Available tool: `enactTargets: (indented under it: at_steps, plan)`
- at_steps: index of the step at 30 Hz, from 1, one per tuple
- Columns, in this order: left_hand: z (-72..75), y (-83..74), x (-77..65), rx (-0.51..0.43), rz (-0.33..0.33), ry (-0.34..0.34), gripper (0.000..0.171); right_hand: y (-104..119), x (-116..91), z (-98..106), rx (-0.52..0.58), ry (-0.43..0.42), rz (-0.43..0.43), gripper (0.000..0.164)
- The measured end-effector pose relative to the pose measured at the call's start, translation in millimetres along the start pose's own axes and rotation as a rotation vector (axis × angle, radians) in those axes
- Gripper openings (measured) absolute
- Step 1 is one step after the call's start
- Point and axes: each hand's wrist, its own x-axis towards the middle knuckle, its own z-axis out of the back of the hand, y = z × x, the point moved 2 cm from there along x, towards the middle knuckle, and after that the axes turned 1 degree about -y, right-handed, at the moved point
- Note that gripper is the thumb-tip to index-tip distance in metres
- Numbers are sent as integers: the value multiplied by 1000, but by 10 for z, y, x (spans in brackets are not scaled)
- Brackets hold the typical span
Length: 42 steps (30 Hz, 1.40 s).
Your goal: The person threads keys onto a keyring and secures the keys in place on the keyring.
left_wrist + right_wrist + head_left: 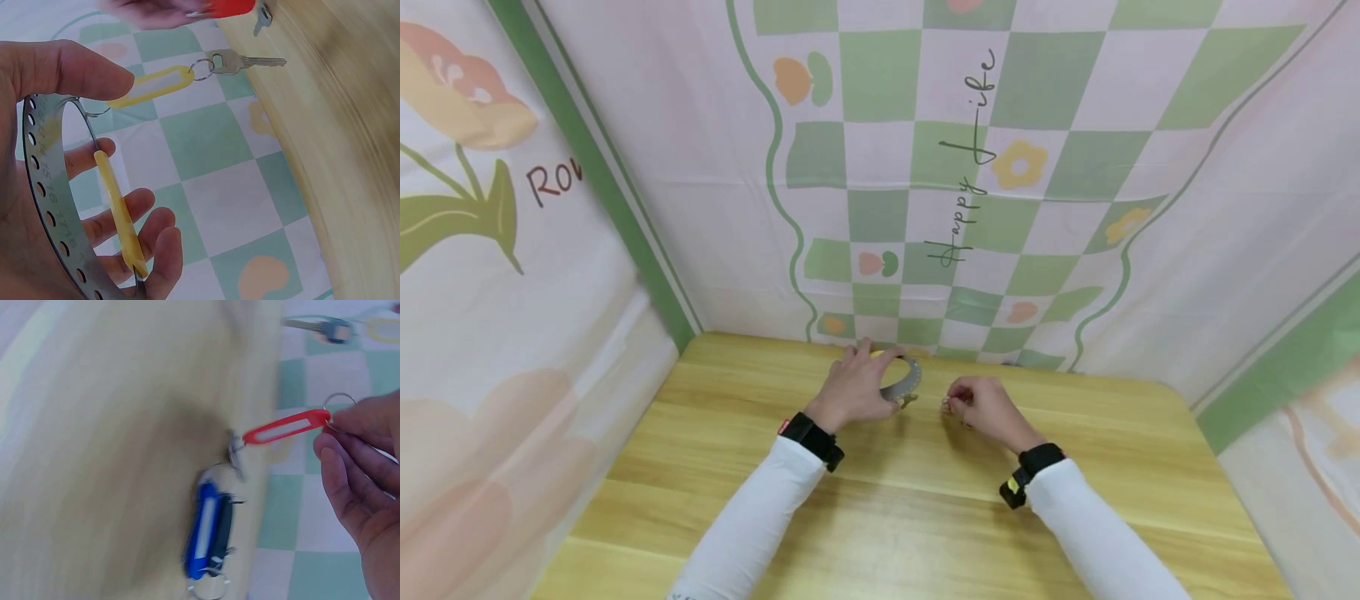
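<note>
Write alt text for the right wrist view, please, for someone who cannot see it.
The right hand holds a red key tag by its ring; on the table, a blue tag and a dark tag lie side by side.

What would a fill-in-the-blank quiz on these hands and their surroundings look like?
1. The right hand holds a key tag framed in ____.
2. The left hand grips a metal hoop punched with many small ____.
3. The key tag nearest the left thumb is framed in ____.
4. The backdrop reads "Happy ____."

Missing words: red; holes; yellow; Life.
</note>
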Motion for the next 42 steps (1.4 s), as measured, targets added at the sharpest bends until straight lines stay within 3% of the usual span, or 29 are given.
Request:
enactTargets:
  at_steps: [3,8,21,34,42]
  plan:
    - [-16,13,5,3,6,4,82,36,28,115,75,-97,-52,12]
    - [-48,25,13,2,14,14,83,147,43,230,110,-204,-62,19]
    - [-71,35,24,-37,13,24,84,506,80,304,85,-347,66,15]
    - [-84,-15,62,-22,-15,25,82,671,40,350,104,-336,83,12]
    - [-86,-3,50,-24,-15,11,82,673,48,310,134,-297,45,10]
